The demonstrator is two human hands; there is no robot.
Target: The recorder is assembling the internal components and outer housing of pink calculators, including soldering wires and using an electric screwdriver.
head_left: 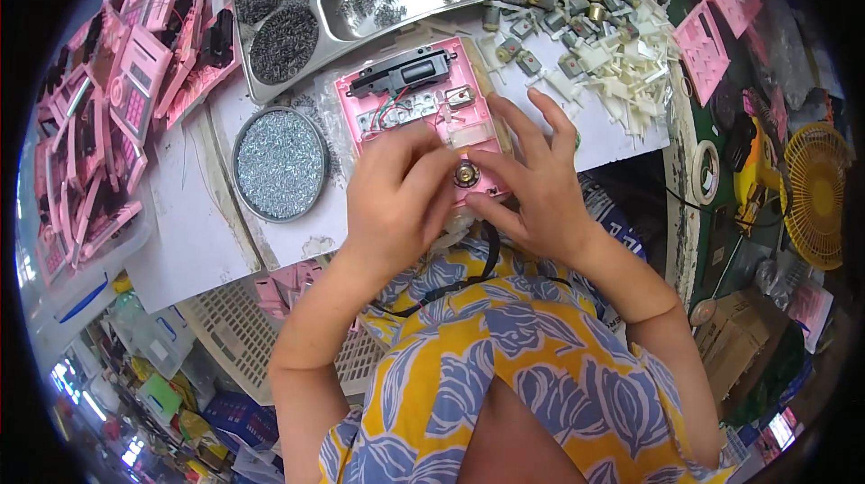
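Observation:
A pink plastic housing [345,86] lies open on the table before me. Inside it are a black long molded part [401,76], thin red and green wires, a small motor [459,97] and a round dark part with a brass-coloured centre [466,175]. My left hand [396,191] is over the housing's lower left, its fingers curled together beside the round part; whatever they pinch is hidden. On the other side, my right hand [541,182] has thumb and index fingertip apart at the round part's edge, the other fingers raised and spread.
Left of the housing stands a round dish of small silvery pieces [279,164]. Behind it is a metal tray [329,11] of dark screws. Small motors [577,11] and white plastic parts [622,78] are heaped right. Pink casings [135,78] pile far left; a yellow fan [814,196] stands right.

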